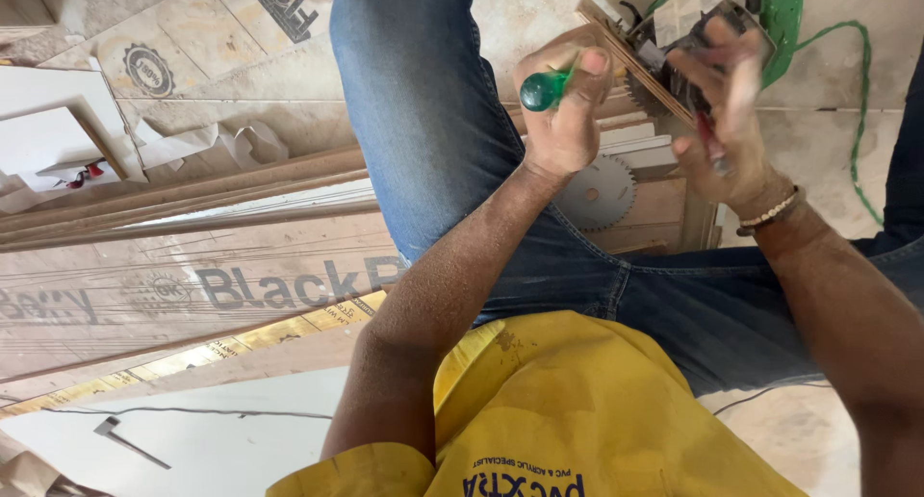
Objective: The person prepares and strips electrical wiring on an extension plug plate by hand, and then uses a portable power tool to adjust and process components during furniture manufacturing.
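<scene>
Head view looks down past a yellow shirt and blue jeans to the circular saw, the landmark. Left of the saw, the left hand is wrapped around a green-handled screwdriver; the right hand presses on the saw body, apparently pinching a red tool, though blur hides it. A loose saw blade lies nearer than the saw, on wooden strips.

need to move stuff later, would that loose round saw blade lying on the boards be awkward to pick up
The saw blade probably stays stiff, being a thin metal-looking disc. Lying flat on the boards, its edge may be hard to lift. The toothed rim could likely nick fingers.
</scene>
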